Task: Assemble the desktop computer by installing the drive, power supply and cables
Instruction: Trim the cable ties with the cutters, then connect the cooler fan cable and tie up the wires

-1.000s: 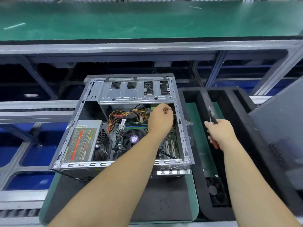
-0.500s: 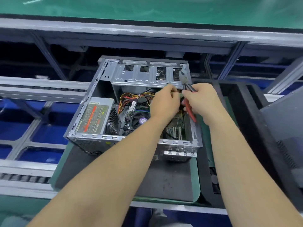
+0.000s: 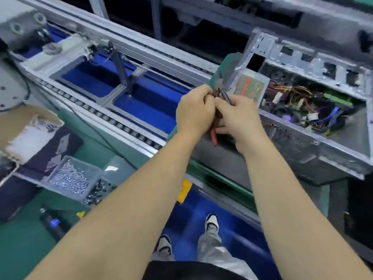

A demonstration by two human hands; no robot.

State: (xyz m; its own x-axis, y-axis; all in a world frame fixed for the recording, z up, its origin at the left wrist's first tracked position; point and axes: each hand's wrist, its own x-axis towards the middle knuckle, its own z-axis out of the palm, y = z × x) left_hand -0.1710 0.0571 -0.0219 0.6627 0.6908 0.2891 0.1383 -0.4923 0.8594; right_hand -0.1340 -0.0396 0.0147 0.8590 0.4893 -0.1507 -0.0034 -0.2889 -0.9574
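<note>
Computer case (image 3: 314, 138) beside both hands, right hand (image 3: 240, 122) fingers gripping red-handled pliers (image 3: 213, 136), left hand (image 3: 194, 114) fingers pinching.

This is a factory assembly line for electronics. A roller conveyor (image 3: 113, 120) with aluminium rails runs past a green-matted workbench (image 3: 26, 245), over blue floor panels. An open desktop computer case (image 3: 314, 118) lies on the line, its wiring and power supply (image 3: 249, 86) exposed. On the bench stand 2 clear bins of screws (image 3: 70, 176) and a dark electric screwdriver (image 3: 52, 223).
</note>
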